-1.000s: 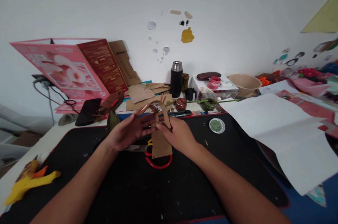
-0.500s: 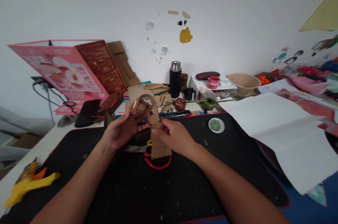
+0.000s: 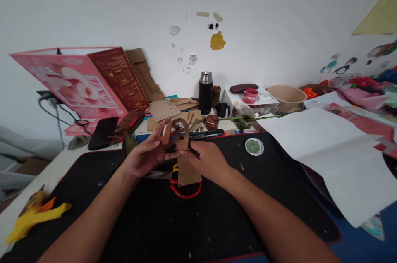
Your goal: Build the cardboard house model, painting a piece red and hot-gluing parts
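While the left hand (image 3: 144,157) pinches a small brown piece (image 3: 166,135) with a pale strip on its face between thumb and fingers, its lower fingers are spread toward the right. The right hand (image 3: 212,159) has its grip pressed together on the lower end of an arch-shaped cardboard piece (image 3: 182,144), which stands upright between the two hands, just right of the brown piece. Whether the left fingertips touch the arch cannot be told.

Below, on the near side, a flat cardboard strip (image 3: 189,172) lies partly over the red-handled scissors (image 3: 186,197), which rest on a black mat (image 3: 173,230) covering much of the tabletop (image 3: 70,156). A white lid of green paste (image 3: 254,146) sits to the right, near the mat's far edge. Beyond the hands lie a dark cutter (image 3: 211,133), a jar of brown material (image 3: 212,122) and, farther off, a black flask (image 3: 206,98).
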A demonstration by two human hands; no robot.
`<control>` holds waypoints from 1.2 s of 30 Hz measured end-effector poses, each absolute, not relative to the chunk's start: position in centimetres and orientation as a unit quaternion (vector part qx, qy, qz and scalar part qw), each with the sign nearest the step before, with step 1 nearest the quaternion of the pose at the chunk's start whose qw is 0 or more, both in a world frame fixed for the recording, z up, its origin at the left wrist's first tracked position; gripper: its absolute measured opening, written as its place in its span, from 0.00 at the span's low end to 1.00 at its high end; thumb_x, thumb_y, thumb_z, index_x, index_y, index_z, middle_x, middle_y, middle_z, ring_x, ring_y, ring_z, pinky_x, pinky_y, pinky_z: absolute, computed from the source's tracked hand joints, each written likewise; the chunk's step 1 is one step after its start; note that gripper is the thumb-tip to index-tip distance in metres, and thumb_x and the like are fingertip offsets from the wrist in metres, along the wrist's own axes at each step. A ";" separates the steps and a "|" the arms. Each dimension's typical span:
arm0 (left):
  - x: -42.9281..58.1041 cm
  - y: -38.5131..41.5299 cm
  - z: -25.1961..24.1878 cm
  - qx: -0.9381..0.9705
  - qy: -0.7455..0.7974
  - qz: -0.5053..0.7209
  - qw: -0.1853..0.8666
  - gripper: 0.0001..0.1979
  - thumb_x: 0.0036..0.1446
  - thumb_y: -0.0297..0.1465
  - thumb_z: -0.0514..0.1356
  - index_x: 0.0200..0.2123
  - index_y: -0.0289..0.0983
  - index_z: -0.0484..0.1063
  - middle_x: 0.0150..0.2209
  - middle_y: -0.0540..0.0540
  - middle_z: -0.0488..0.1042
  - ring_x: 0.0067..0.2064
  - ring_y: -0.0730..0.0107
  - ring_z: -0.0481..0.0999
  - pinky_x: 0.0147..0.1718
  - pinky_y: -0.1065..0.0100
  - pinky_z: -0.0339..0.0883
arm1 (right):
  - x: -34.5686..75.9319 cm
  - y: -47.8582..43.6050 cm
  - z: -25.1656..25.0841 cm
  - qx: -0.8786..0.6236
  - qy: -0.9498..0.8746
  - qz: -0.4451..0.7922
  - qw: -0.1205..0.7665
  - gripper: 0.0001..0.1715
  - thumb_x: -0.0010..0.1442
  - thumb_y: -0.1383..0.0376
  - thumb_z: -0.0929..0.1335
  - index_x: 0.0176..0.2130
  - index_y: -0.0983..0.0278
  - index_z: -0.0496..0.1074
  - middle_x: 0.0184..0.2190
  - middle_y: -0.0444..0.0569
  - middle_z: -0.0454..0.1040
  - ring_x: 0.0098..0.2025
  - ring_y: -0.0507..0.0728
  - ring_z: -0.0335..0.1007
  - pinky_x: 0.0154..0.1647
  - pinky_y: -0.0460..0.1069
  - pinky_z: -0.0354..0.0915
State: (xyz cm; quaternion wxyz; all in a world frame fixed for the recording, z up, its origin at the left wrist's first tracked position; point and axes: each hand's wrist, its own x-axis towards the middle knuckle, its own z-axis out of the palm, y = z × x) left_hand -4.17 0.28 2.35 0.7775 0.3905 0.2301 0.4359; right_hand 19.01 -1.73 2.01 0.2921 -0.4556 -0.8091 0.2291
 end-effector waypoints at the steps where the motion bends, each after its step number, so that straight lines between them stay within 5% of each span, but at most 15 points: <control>1: -4.2 0.3 2.3 0.391 0.230 0.434 0.779 0.42 0.60 0.29 0.65 0.73 0.59 0.58 0.69 0.46 0.69 0.69 0.46 0.68 0.61 0.40 0.72 | 19.0 -1.7 2.0 -0.456 -0.811 0.226 0.289 0.12 0.74 0.59 0.69 0.42 0.62 0.80 0.37 0.49 0.83 0.38 0.57 0.77 0.38 0.48 0.61; 17: -4.6 0.8 1.5 0.410 0.253 0.425 0.766 0.42 0.59 0.25 0.65 0.72 0.58 0.60 0.69 0.47 0.70 0.62 0.52 0.75 0.53 0.55 0.79 | 18.7 -1.8 1.9 -0.472 -0.819 0.192 0.264 0.13 0.73 0.56 0.71 0.40 0.62 0.80 0.36 0.49 0.83 0.37 0.58 0.77 0.34 0.49 0.58; 26: -4.5 0.6 1.7 0.408 0.250 0.414 0.774 0.37 0.60 0.23 0.62 0.69 0.55 0.65 0.69 0.47 0.69 0.69 0.47 0.69 0.55 0.49 0.79 | 18.7 -1.9 2.2 -0.475 -0.823 0.191 0.247 0.15 0.73 0.56 0.71 0.37 0.63 0.79 0.35 0.49 0.83 0.36 0.58 0.77 0.34 0.49 0.57; 36: -4.8 0.7 1.6 0.401 0.281 0.411 0.769 0.32 0.61 0.28 0.65 0.67 0.53 0.68 0.70 0.47 0.67 0.66 0.45 0.73 0.52 0.48 0.81 | 18.9 -1.8 2.2 -0.481 -0.822 0.185 0.241 0.17 0.74 0.55 0.70 0.39 0.64 0.80 0.36 0.49 0.83 0.37 0.57 0.77 0.33 0.50 0.54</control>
